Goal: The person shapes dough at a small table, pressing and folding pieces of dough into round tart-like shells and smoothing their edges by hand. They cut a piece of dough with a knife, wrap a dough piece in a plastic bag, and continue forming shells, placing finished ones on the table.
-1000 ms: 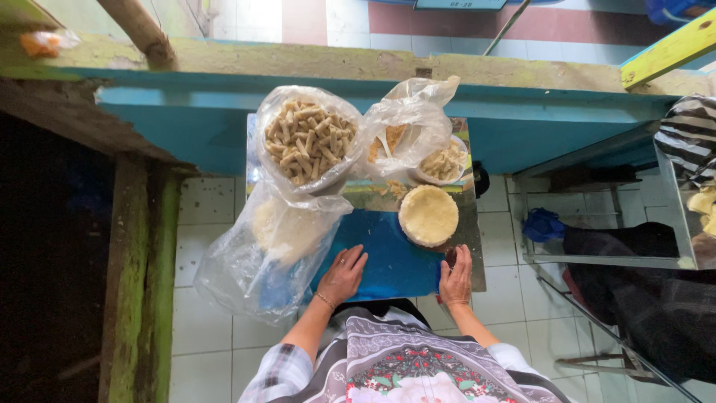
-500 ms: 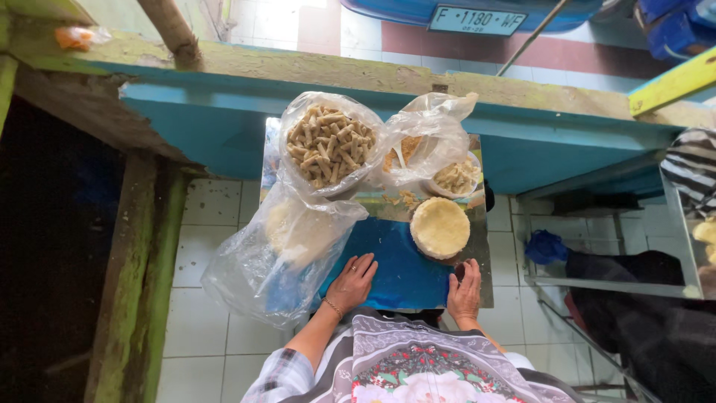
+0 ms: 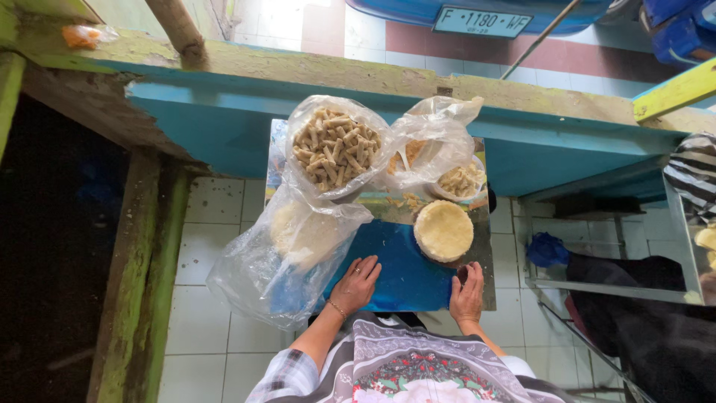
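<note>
Both hands lie flat and open on a small tabletop, fingers spread, holding nothing. The left hand rests on a blue sheet that covers the near part of the surface, just beside a large clear plastic bag with pale round pieces inside, which sags over the left edge. The right hand sits at the sheet's right edge, just below a round, pale yellow stack of thin wafers. Farther back stand an open bag of short beige snack sticks and another crumpled clear bag beside a small bowl of crumbs. White floor tiles show beneath.
</note>
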Tool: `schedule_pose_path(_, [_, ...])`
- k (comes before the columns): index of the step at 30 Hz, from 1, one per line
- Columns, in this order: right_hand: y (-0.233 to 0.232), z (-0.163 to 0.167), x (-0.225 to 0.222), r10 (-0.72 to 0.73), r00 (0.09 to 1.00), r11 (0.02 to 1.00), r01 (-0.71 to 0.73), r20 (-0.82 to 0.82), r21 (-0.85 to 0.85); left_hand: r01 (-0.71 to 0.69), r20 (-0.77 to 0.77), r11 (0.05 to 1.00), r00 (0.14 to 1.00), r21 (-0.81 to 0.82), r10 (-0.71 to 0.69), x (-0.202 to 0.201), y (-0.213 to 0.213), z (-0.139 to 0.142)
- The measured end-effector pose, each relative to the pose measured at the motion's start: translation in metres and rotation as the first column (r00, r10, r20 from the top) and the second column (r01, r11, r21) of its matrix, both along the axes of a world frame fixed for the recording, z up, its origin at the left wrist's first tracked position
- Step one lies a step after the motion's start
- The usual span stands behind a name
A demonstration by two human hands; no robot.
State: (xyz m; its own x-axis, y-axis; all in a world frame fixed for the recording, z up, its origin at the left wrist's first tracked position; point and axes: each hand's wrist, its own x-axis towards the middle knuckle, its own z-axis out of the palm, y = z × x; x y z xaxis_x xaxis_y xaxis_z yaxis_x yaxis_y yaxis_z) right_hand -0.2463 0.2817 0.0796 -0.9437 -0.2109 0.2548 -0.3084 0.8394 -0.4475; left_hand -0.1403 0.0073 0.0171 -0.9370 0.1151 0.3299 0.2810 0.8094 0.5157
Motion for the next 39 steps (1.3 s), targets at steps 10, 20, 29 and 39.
schedule_pose_path(10, [-0.0032,0.0009,-0.0015,-0.007,1.000,1.000,0.007,-0.014,-0.008,0.019,0.000,1.000,1.000,0.002,-0.019,-0.0031,-0.0032,-0.0006])
schedule_pose_path(20, [-0.0021,0.0012,-0.0021,-0.018,1.000,1.000,0.018,0.008,-0.009,0.018,-0.018,0.999,1.000,-0.044,-0.018,-0.0054,-0.0039,-0.0010])
schedule_pose_path(29, [-0.0061,0.0060,-0.0012,-0.005,1.000,1.000,0.006,-0.026,0.012,0.024,-0.015,0.998,1.000,-0.060,-0.025,-0.0071,-0.0053,0.0036])
schedule_pose_path(39, [-0.0084,0.0076,-0.0007,-0.002,1.000,0.999,0.003,-0.027,0.040,0.002,-0.040,0.995,0.999,-0.101,-0.006,-0.0091,-0.0059,0.0062])
